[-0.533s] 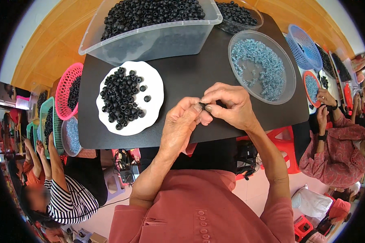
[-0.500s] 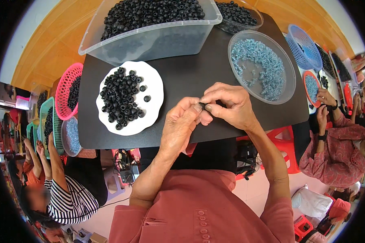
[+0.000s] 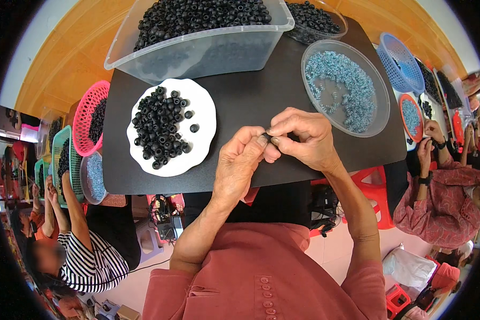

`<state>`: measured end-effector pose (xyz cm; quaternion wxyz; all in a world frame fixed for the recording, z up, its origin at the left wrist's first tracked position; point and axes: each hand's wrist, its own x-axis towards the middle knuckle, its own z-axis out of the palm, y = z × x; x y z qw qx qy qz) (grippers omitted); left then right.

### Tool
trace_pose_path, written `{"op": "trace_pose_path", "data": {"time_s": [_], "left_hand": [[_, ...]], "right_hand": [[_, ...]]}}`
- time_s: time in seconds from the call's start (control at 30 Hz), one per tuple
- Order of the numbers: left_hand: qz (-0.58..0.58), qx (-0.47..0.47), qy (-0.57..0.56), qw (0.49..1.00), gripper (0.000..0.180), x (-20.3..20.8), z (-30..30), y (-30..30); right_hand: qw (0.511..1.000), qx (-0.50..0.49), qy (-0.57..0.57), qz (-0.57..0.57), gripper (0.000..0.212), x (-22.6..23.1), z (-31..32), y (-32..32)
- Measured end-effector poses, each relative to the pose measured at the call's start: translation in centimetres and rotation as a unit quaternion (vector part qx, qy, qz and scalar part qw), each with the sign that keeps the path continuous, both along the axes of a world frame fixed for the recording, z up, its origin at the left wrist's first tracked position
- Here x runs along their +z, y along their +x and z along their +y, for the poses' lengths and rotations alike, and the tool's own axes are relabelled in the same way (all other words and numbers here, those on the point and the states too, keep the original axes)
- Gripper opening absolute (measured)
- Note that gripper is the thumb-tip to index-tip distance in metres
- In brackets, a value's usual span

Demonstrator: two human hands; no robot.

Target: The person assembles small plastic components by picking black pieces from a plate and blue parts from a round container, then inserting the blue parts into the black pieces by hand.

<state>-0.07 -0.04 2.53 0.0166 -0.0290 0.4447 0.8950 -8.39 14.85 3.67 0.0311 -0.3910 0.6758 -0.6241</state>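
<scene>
Over the near part of the dark table, both my hands meet fingertip to fingertip. My left hand (image 3: 244, 157) is closed, its thumb and fingers pinching a small black piece (image 3: 266, 137) that they mostly cover. My right hand (image 3: 305, 140) is bent against it, thumb and forefinger at the piece's right side; whatever sits between these tips is too small to make out. To the left lies a white scalloped plate (image 3: 201, 154) with a heap of black, hollow, round pieces (image 3: 157, 128). At the right, a clear round tub (image 3: 380, 109) holds small bluish coils that look like springs (image 3: 357, 96).
A large clear bin (image 3: 208, 50) of black pieces stands at the table's back, beside a clear bowl (image 3: 312, 24) of them. Pink (image 3: 85, 117) and green baskets (image 3: 63, 160) stand left. People work on both sides; a red stool (image 3: 373, 192) is at the right.
My right fingers have opened a little around the black piece, and less of it shows now. The plate and tubs stay put. The people at both sides have shifted their hands.
</scene>
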Motion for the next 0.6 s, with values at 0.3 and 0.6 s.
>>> {"op": "trace_pose_path", "data": {"time_s": [0.3,0.6], "left_hand": [[-0.016,-0.005,-0.043,0.999,0.017,0.23,-0.05,-0.03],[-0.012,-0.02,-0.019,1.0,0.017,-0.02,-0.32,-0.15]], "right_hand": [[1.0,0.009,-0.021,-0.015,0.016,-0.31,0.01,0.07],[1.0,0.019,-0.006,0.004,0.018,-0.24,0.15,-0.05]]}}
